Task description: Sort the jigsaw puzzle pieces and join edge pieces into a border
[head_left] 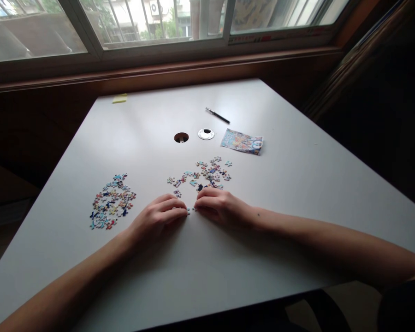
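Note:
My left hand (161, 213) rests on the white table with its fingers closed on a small jigsaw puzzle piece (188, 210), of which only a light edge shows. Facing it, my right hand (223, 206) pinches another puzzle piece (194, 209), mostly covered by the fingertips. A narrow gap lies between the two pieces. Just beyond my hands is a loose scatter of puzzle pieces (210, 173), partly hidden behind my right hand. To the left of my left hand lies a larger pile of mixed coloured pieces (112, 205).
A colourful printed sheet or packet (242, 141) lies beyond the scatter. Near it are a black pen (217, 115), a round metal cover (206, 134) and a cable hole (181, 138) in the table (141, 133). A yellow sticky note (120, 98) sits at the far edge, below the window.

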